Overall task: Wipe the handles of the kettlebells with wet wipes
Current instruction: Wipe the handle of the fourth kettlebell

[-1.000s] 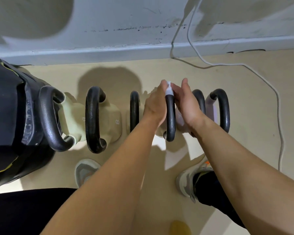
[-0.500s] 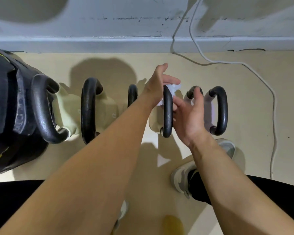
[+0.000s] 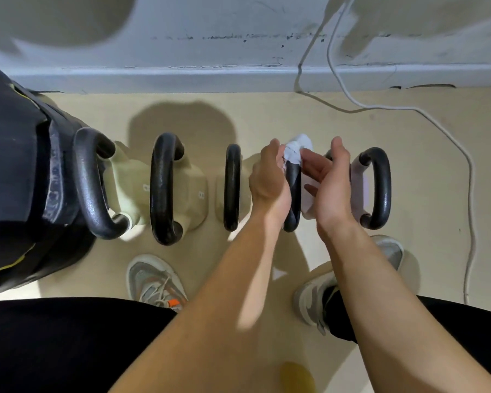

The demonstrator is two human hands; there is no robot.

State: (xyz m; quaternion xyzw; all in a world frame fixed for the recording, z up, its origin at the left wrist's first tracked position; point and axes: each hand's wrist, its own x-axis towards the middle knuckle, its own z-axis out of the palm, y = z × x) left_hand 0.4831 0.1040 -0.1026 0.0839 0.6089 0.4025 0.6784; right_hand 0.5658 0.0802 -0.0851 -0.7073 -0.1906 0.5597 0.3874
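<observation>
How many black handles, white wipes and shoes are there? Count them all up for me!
Black kettlebell handles: 6 (one is mostly hidden behind the right hand)
Wet wipe: 1
Shoes: 2
Total: 9

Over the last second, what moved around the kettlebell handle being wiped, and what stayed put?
The wet wipe stays bunched at the far end of the fourth handle. The left hand remains against that handle, pinching the wipe. The right hand has let go and opened, palm toward the handle. The kettlebells and cable have not moved.
</observation>
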